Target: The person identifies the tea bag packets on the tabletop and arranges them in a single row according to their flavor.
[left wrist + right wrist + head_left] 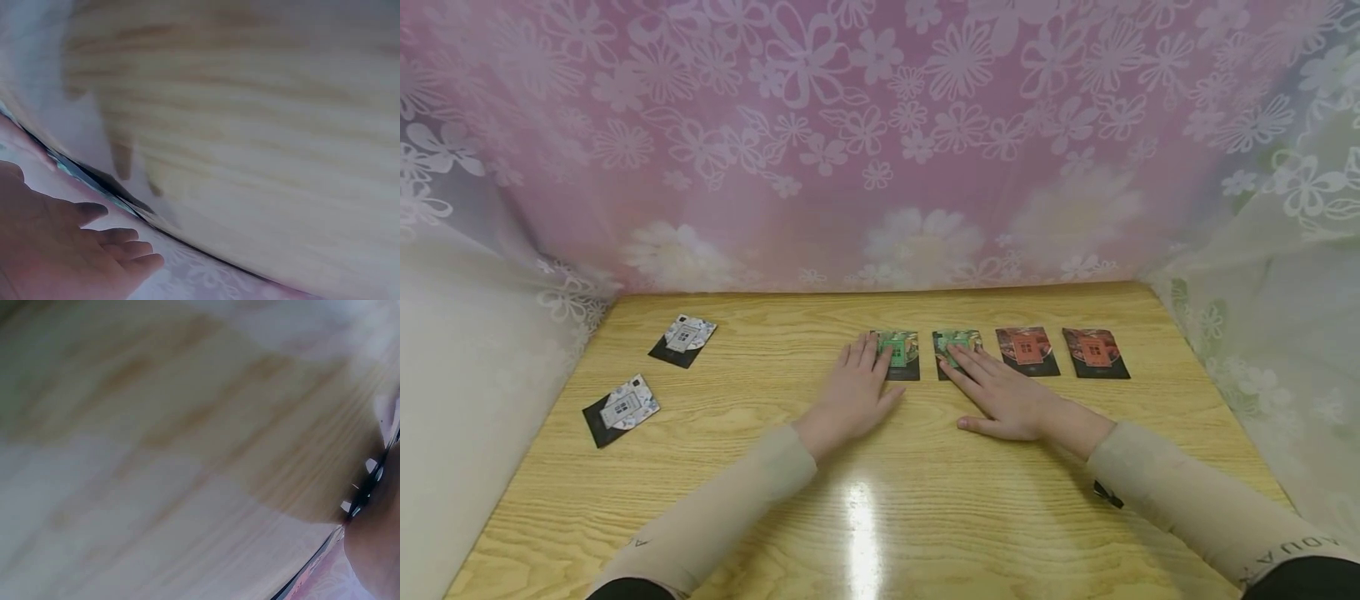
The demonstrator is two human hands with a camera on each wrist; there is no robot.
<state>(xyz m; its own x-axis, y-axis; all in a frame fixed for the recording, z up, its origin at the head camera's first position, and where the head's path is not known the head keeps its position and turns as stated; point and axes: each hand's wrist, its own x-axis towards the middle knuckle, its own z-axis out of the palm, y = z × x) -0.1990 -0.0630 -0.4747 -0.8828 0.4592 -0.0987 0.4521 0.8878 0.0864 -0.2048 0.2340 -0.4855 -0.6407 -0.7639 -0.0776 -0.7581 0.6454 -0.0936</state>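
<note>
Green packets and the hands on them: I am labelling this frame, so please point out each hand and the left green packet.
left hand (857, 392), head view, back of hand
right hand (1000, 392), head view, back of hand
left green packet (906, 354), head view, uncovered right half

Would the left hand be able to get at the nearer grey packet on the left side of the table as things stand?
Probably yes. The left hand lies flat, fingers on a green packet, holding nothing, and only bare table shows between it and the nearer grey packet, which lies alone on that hand's side.

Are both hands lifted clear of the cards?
No, the left hand rests on one green card and the right hand on the other.
</note>
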